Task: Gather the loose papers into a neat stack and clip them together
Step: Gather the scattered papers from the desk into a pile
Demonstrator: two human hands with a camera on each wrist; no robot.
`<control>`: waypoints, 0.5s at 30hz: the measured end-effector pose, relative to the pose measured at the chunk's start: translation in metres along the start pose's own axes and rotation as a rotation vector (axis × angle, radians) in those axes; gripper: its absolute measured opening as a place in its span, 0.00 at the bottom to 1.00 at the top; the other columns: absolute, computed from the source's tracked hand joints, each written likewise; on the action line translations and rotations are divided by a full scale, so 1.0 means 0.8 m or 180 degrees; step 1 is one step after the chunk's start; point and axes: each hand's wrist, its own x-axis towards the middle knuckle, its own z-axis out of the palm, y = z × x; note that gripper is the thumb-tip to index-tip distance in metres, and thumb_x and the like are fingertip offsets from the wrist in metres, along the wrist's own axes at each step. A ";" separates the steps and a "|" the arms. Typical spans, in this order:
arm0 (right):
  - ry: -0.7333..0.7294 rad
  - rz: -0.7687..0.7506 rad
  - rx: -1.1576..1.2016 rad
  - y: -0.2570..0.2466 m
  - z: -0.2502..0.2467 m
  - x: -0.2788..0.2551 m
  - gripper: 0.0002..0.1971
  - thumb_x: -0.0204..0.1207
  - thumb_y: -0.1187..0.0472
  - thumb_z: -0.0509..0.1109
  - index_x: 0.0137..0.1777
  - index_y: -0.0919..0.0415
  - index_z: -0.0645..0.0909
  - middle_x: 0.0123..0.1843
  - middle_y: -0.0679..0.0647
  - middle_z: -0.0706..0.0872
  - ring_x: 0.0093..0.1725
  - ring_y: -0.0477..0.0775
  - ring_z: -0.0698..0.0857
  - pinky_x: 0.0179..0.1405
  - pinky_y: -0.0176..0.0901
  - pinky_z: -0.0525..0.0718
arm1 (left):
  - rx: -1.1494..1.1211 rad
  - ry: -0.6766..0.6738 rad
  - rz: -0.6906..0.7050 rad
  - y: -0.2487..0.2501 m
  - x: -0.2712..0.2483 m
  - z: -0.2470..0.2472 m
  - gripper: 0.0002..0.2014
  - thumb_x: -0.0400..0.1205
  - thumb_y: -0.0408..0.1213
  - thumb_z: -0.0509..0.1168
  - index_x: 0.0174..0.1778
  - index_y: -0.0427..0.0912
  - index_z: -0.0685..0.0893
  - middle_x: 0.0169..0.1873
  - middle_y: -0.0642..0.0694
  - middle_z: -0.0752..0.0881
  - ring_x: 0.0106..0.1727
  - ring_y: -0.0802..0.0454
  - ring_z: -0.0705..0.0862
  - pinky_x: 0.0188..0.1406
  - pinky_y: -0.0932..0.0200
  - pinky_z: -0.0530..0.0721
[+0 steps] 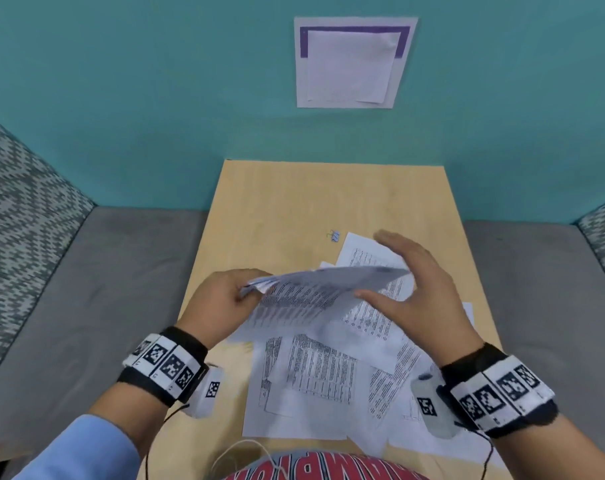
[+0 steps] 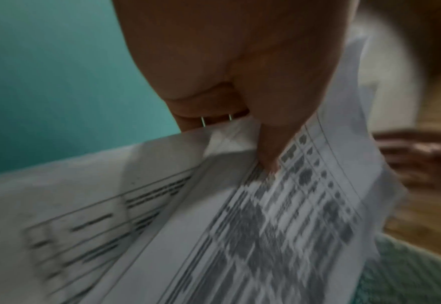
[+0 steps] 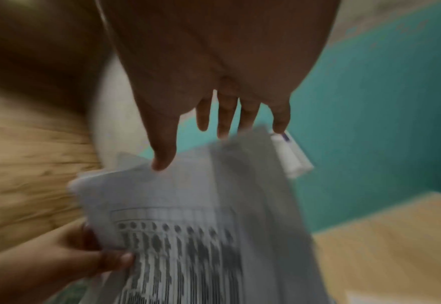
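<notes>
My left hand pinches the left edge of a bundle of printed sheets lifted off the wooden table. The same bundle fills the left wrist view under my thumb and fingers. My right hand is spread flat, fingers straight, at the bundle's right end; in the right wrist view its thumb tip touches the sheets. More loose printed pages lie scattered and overlapping on the table near me. A small binder clip lies on the table beyond the papers.
A teal wall rises behind the table with a white paper sheet pinned to it. Grey cushioned seating flanks the table on both sides. Bare tabletop stretches beyond the clip.
</notes>
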 end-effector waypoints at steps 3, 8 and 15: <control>-0.0685 -0.0374 -0.0923 -0.022 0.016 0.017 0.37 0.72 0.41 0.82 0.82 0.41 0.75 0.81 0.40 0.79 0.84 0.45 0.73 0.88 0.55 0.60 | 0.0760 -0.0323 0.0335 0.031 0.010 -0.014 0.20 0.82 0.33 0.68 0.57 0.66 0.92 0.53 0.67 0.94 0.48 0.65 0.87 0.39 0.65 0.80; -0.0783 -0.0116 -0.0652 0.011 0.039 0.010 0.09 0.81 0.58 0.75 0.53 0.42 0.91 0.43 0.36 0.94 0.42 0.37 0.90 0.43 0.37 0.83 | 0.1012 -0.0397 0.0484 0.054 0.017 -0.027 0.08 0.85 0.49 0.70 0.58 0.67 0.88 0.46 0.62 0.94 0.42 0.57 0.89 0.39 0.53 0.87; -0.0424 0.1586 0.1091 0.078 0.006 -0.025 0.13 0.74 0.52 0.85 0.39 0.62 0.90 0.32 0.57 0.93 0.32 0.50 0.87 0.37 0.44 0.80 | -0.0207 -0.0647 -0.0919 -0.061 -0.003 -0.068 0.11 0.77 0.40 0.84 0.51 0.54 0.93 0.46 0.49 0.96 0.50 0.47 0.95 0.52 0.56 0.92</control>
